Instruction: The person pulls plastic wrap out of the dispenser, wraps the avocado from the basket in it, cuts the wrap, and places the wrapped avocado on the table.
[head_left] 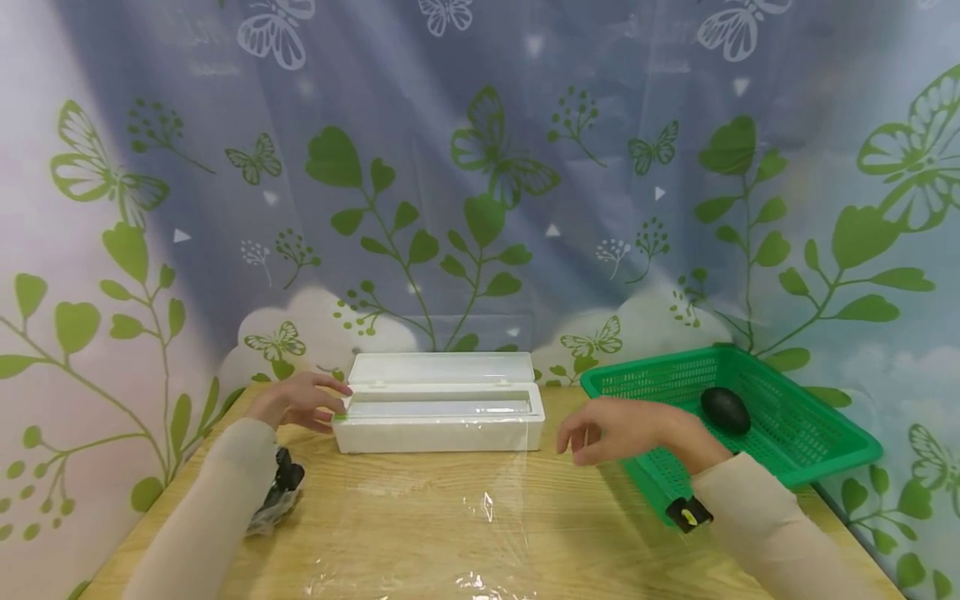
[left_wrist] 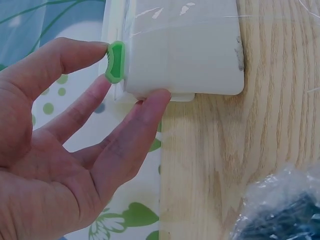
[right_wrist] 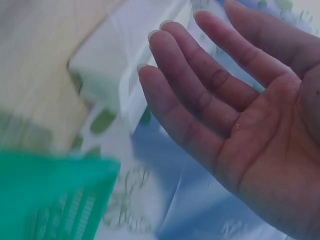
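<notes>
A white cling film dispenser (head_left: pixel 435 437) with its lid (head_left: pixel 442 367) raised stands on the table. Clear cling film (head_left: pixel 489 504) stretches from it over the wood towards the front. At the dispenser's left end, my left hand (head_left: pixel 306 400) pinches a small green slide cutter (left_wrist: pixel 116 62) between two fingertips. Another fingertip touches the dispenser's end in the left wrist view. My right hand (head_left: pixel 622 427) hovers just right of the dispenser, fingers relaxed and holding nothing. In the right wrist view its palm shows bare, apart from the dispenser.
A green perforated basket (head_left: pixel 843 446) at the right, under my right forearm, holds a dark avocado (head_left: pixel 725 410). A black piece with a yellow mark (head_left: pixel 688 514) is at its near corner. Something black in clear plastic (head_left: pixel 279 487) lies beside my left forearm. A printed curtain (head_left: pixel 420 183) hangs behind.
</notes>
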